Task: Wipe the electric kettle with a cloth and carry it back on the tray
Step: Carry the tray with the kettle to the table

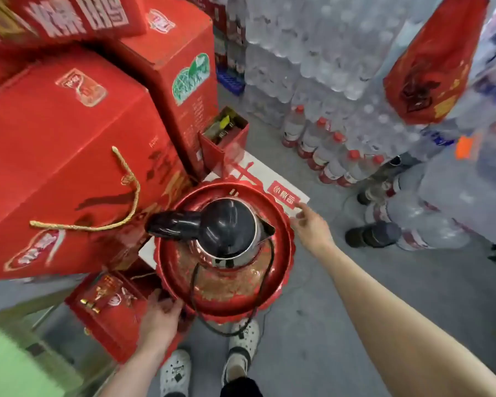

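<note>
Both hands are on the tray here, one per side. Left hand (160,316) has its grip curled around the near-left rim of the round red lacquered tray (284,285), fingers wrapped over the edge, so it's closed on it. Right hand (309,227) is out at the far-right rim, fingers loosely bent with the fingertips at the scalloped edge. It looks like it's touching the rim, but I honestly can't tell if that grip is actually clamped on or just resting there, the frame is a bit smeary.

Only the one head view, looking straight down. The stainless steel electric kettle with a black lid and black handle (226,227) stands upright in the middle of the tray, handle pointing left, spout to the right. Its black power cord (196,287) loops down across the tray and hangs off the near edge.

Left of the tray are stacked big red cardboard gift boxes (60,156), one with a gold rope handle, close up against the tray's left side. Past the tray a white and red printed sheet (269,179) lies on the grey concrete floor (312,325). Shrink-wrapped packs of clear water bottles (327,53) are piled on the right. White perforated clogs (175,371) show at the bottom, under the tray.
</note>
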The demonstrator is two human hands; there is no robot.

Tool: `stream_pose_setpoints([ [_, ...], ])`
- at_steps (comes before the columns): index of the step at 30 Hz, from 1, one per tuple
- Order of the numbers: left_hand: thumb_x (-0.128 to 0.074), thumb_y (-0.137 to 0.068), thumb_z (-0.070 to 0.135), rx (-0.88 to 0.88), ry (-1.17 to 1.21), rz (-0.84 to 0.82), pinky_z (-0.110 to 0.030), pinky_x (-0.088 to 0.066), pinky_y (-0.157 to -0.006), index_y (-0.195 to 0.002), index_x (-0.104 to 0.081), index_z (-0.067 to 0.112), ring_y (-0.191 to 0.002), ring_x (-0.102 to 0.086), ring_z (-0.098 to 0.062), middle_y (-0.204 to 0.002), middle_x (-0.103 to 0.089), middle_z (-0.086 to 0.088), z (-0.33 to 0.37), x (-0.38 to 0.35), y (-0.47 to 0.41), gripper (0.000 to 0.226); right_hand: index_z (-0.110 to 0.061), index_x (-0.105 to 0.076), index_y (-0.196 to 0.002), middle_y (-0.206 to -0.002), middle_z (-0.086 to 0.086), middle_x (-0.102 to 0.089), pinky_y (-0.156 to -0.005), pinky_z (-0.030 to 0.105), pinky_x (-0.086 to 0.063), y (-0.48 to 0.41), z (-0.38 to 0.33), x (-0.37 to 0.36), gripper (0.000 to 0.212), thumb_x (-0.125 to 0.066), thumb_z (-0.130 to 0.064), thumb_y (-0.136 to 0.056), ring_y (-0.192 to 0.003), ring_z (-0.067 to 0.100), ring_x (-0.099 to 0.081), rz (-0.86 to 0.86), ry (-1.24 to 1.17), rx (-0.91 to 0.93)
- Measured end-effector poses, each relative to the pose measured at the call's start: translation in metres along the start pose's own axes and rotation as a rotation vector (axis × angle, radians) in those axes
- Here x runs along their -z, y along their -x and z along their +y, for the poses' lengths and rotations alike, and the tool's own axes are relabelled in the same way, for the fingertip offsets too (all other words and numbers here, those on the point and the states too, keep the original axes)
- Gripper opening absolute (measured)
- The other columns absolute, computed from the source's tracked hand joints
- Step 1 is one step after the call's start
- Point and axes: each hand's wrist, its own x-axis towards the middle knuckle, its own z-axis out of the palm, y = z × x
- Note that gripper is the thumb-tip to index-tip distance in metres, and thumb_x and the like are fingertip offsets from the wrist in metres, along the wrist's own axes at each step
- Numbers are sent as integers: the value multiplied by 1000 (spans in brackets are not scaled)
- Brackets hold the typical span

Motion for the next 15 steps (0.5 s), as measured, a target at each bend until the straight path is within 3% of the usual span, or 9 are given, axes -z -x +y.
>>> stream_pose_setpoints([
  [3, -64, -91, 7, 37, 205, 26, -51, -56, -80, -140, -40, 12, -87, -69, -37, -114, -68, -24, -5, -15, -11, 54, -21, -52, -145, -136, 7, -64, -102, 38, -48, -34, -13, -6, 46, -58, -26, -100, -119, 28, -63, -74, 65, 77],
  [6, -61, -91, -2, 89, 308, 2, -55, -59, -75, -142, -33, 24, -87, -69, -34, -104, -69, -14, -12, -22, -21, 63, -18, -52, -146, -144, 5, -60, -109, 37, -43, -54, -25, -12, 47, -60, -21, -100, -124, 27, -60, -149, 122, 122],
  [9, -53, -91, -14, 99, 422, -2, -37, -61, -56, -138, -37, 31, -85, -67, -28, -105, -65, -4, -10, -26, -27, 67, -21, -52, -146, -136, 9, -64, -108, 36, -42, -64, -26, -17, 48, -59, -15, -99, -121, 28, -60, -223, 159, 108],
  [12, -54, -92, -9, 59, 308, 54, -53, -59, -76, -141, -38, 36, -87, -68, -30, -111, -66, -7, -10, -23, -29, 69, -26, -51, -145, -118, 8, -66, -97, 32, -47, -63, -22, -19, 49, -56, -8, -99, -115, 28, -62, -261, 171, 66],
  [15, -55, -92, -4, 46, 253, 44, -58, -52, -93, -140, -37, 46, -108, -65, -33, -124, -64, -6, -12, -7, -32, 72, -30, -50, -139, -107, 0, -63, -74, 23, -55, -49, -12, -18, 45, -52, -6, -101, -107, 29, -67, -291, 48, -42],
])
